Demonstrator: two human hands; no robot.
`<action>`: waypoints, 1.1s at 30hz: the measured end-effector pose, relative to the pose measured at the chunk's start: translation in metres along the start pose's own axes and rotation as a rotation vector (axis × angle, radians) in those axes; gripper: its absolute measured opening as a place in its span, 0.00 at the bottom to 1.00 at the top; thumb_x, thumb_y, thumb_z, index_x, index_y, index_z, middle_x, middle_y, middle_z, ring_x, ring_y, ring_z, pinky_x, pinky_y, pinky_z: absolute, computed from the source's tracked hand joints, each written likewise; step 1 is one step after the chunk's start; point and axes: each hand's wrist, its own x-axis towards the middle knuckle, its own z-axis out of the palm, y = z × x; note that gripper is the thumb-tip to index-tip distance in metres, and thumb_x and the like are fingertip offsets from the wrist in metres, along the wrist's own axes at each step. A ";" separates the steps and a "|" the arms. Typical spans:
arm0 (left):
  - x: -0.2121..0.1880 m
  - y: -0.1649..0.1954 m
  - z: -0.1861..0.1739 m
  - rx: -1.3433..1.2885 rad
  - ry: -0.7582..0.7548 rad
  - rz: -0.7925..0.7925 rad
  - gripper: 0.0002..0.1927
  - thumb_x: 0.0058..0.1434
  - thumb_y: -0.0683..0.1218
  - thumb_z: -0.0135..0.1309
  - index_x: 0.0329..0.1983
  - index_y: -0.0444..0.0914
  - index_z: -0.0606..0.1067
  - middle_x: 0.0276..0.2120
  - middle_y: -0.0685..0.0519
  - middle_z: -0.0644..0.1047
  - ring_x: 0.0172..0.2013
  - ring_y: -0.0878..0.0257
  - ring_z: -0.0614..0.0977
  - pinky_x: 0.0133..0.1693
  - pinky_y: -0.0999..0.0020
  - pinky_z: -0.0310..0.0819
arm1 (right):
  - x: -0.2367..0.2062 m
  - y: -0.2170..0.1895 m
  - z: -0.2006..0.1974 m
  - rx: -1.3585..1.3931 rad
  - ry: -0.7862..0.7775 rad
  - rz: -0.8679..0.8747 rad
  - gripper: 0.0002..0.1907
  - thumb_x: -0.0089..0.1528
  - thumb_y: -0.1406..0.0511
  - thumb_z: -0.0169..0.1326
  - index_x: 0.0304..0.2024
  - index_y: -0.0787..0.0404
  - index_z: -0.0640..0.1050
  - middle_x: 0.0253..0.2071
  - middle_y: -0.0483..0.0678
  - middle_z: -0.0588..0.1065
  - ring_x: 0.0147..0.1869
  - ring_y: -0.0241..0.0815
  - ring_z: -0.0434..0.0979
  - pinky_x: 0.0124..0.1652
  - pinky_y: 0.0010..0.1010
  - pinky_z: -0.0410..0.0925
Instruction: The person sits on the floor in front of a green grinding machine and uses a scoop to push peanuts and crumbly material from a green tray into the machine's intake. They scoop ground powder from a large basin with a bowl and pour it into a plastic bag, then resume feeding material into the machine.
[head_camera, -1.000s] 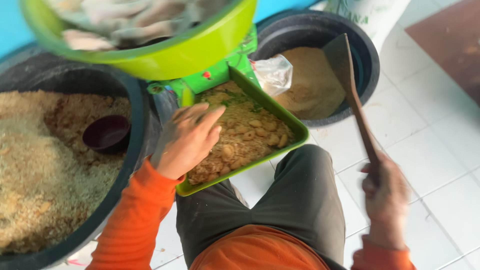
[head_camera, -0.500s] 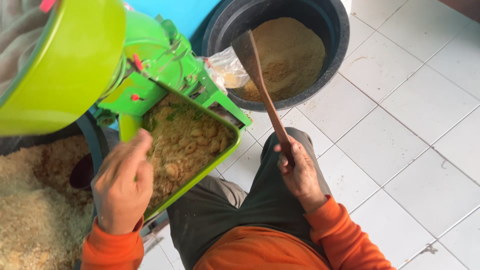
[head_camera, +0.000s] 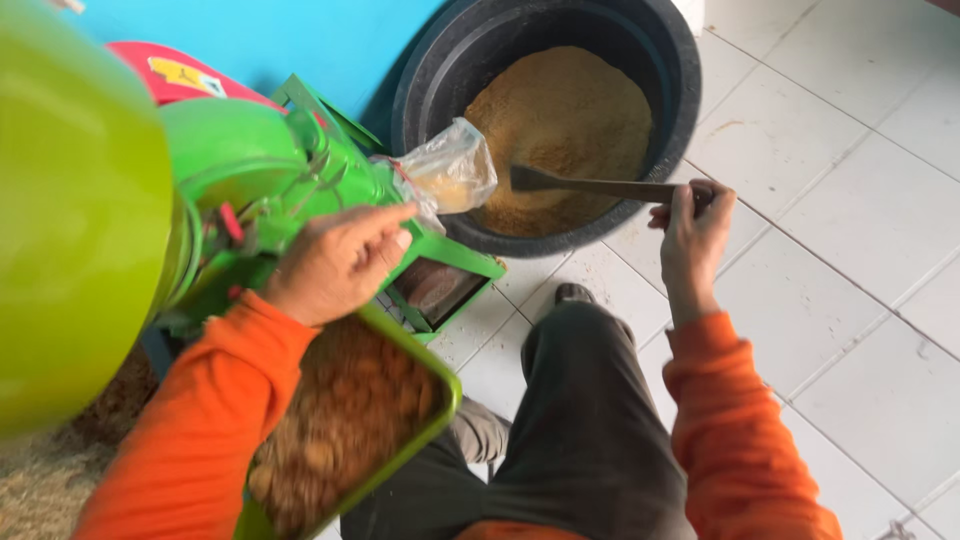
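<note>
My right hand (head_camera: 690, 225) grips the handle of a wooden paddle (head_camera: 590, 185), whose flat blade lies in the tan powder (head_camera: 570, 110) inside a black tub (head_camera: 685, 120). My left hand (head_camera: 340, 262) lies flat on the green grinding machine (head_camera: 260, 170), at the upper end of its green tray (head_camera: 440, 405), fingers stretched out and holding nothing. The tray is full of coarse brown crumbs (head_camera: 350, 430) and slopes toward my lap. A clear plastic bag (head_camera: 450, 170) hangs from the machine's outlet over the tub's rim.
A big lime-green hopper bowl (head_camera: 80, 220) fills the left side, very close to the camera. Coarse yellowish meal (head_camera: 40, 490) shows at the bottom left. A blue surface (head_camera: 300, 30) stands behind the machine. White floor tiles (head_camera: 850, 250) spread to the right of my knee (head_camera: 590, 400).
My right hand has swung the paddle from upright over my knee to level, with its blade now in the tub's powder. My left hand has moved off the crumbs up onto the machine. My view shifted right.
</note>
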 end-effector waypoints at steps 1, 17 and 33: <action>0.008 -0.007 0.003 0.020 0.007 0.024 0.13 0.66 0.45 0.58 0.53 0.37 0.79 0.30 0.50 0.80 0.23 0.60 0.80 0.27 0.66 0.74 | 0.019 0.010 0.012 -0.006 0.022 0.040 0.09 0.75 0.68 0.48 0.52 0.66 0.65 0.38 0.50 0.73 0.33 0.37 0.77 0.32 0.28 0.73; 0.034 -0.047 0.014 -0.017 -0.001 0.003 0.15 0.58 0.41 0.61 0.48 0.32 0.77 0.24 0.53 0.79 0.21 0.63 0.81 0.25 0.69 0.74 | 0.135 0.139 0.209 0.285 -0.329 0.905 0.08 0.70 0.66 0.52 0.47 0.66 0.73 0.34 0.46 0.72 0.32 0.32 0.71 0.30 0.23 0.68; 0.024 -0.072 0.032 0.077 0.049 -0.013 0.15 0.53 0.41 0.62 0.45 0.37 0.80 0.24 0.52 0.80 0.24 0.65 0.84 0.29 0.72 0.79 | 0.106 0.177 0.312 0.280 -1.124 0.726 0.18 0.63 0.61 0.56 0.51 0.65 0.79 0.46 0.52 0.80 0.47 0.42 0.79 0.47 0.36 0.72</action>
